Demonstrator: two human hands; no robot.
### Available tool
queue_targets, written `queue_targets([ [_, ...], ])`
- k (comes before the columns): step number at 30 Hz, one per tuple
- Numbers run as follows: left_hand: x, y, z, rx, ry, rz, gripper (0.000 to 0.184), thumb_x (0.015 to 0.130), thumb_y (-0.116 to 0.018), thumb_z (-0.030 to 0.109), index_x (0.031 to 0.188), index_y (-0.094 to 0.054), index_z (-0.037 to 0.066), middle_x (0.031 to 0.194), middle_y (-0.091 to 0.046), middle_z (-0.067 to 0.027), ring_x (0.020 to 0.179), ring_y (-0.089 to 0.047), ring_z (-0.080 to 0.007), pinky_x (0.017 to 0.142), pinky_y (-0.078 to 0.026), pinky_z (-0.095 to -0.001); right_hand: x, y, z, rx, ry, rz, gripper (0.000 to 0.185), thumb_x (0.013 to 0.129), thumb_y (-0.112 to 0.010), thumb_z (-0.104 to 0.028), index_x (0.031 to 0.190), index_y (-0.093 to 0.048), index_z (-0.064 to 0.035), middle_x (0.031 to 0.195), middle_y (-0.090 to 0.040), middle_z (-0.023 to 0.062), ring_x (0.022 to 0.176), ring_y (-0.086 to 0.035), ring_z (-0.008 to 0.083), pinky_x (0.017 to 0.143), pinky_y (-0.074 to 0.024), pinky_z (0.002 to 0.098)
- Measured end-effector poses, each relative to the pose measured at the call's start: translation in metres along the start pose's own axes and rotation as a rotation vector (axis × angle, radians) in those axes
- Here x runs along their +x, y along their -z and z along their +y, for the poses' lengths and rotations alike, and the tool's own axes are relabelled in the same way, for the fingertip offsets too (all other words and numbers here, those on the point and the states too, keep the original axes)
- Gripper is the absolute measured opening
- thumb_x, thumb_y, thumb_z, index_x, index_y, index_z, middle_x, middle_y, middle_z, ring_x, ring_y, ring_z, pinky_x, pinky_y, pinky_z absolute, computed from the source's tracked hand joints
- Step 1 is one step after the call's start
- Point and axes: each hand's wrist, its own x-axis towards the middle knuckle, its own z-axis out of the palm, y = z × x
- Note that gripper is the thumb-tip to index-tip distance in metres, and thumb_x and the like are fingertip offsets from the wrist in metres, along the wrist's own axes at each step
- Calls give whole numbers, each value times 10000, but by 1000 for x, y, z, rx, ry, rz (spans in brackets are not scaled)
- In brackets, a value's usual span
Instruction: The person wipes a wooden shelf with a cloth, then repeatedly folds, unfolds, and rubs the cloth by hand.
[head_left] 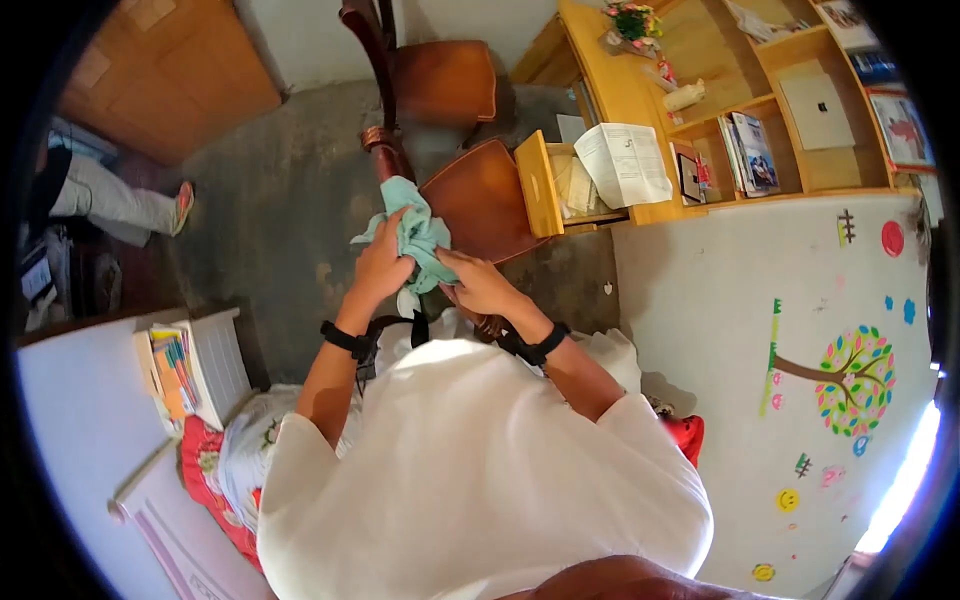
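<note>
A crumpled light green cloth [428, 236] is bunched between my two hands, in front of a wooden chair [480, 200] with a brown seat. My left hand [382, 262] grips the cloth from the left, its fingers pressed into the folds. On the other side, my right hand [485, 285] holds the cloth's lower right edge, with some of its fingers hidden. The upper end of the cloth lies against the chair's dark red-brown back [388, 158]; whether it is wrapped around the wood I cannot tell.
Beyond stands a second chair [445, 80]. To the right, an open drawer [543, 185] juts from a wooden desk [650, 212], with a paper sheet [625, 165] over it. Another person's leg [120, 200] shows at left. A small bookshelf [215, 365] is at lower left.
</note>
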Motion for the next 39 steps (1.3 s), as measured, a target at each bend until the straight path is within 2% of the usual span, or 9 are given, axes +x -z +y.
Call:
queue_targets([
  [7,64,14,-35,-78,-34,120,611,794,-529,206,1386,-385,157,1308,-500,-201,1193,-491,-409,986,-394,-421,70,8,4,-268,-46,-74,577,771,-572,-67,1337,-464,-37,1109,-611,238,1024,-567,433,842,-474,488],
  [10,65,22,-42,-204,-93,79,584,813,-564,158,1368,-390,102,1270,-532,-166,1165,-524,-314,990,-385,-361,75,26,-4,-250,-104,-185,608,735,-555,-29,1338,-477,-57,1134,-597,244,1024,-567,429,857,-468,484],
  [13,49,27,-34,-563,10,-205,608,815,-600,28,1373,-364,70,1249,-508,-57,1132,-471,-161,993,-365,-296,61,13,9,-133,-95,-91,647,717,-529,2,1355,-475,-89,1193,-578,236,1065,-558,417,891,-465,467],
  [16,15,7,-28,-541,20,-161,634,829,-613,55,1396,-329,69,1287,-485,-59,1184,-445,-160,1016,-349,-304,43,-4,20,77,-27,80,684,711,-514,19,1379,-457,-117,1235,-564,217,1103,-549,402,936,-456,443],
  [26,-81,-95,-5,-533,174,-135,659,856,-646,134,1420,-310,78,1332,-462,-67,1226,-427,-170,1035,-345,-324,-49,12,75,107,171,-61,567,697,-472,31,1207,-637,-154,1177,-614,167,1055,-580,391,923,-472,432],
  [29,-105,-135,10,-642,358,-9,663,875,-634,162,1443,-298,93,1356,-456,-70,1231,-439,-184,1029,-357,-340,-88,29,80,81,103,-213,588,702,-486,27,1218,-633,-214,1152,-626,167,1016,-594,384,883,-481,441],
  [31,-127,-152,41,-918,580,159,659,896,-614,231,1457,-293,100,1376,-446,-71,1235,-448,-205,1036,-352,-353,-112,23,87,122,171,-159,599,708,-493,26,1241,-615,-219,1170,-618,162,1021,-594,379,883,-481,437],
  [37,-140,-178,75,-441,418,409,566,906,-602,277,1384,-405,45,1282,-527,-75,1167,-500,-203,985,-366,-330,-143,21,85,66,268,-114,651,727,-534,21,1346,-507,-178,1244,-580,139,1063,-584,357,864,-487,445],
  [39,-145,-185,87,-352,345,387,541,905,-605,258,1362,-427,30,1248,-552,-79,1129,-524,-207,960,-386,-332,-153,13,91,229,464,126,555,723,-541,17,1263,-534,-111,1208,-581,160,1039,-584,369,823,-483,470],
])
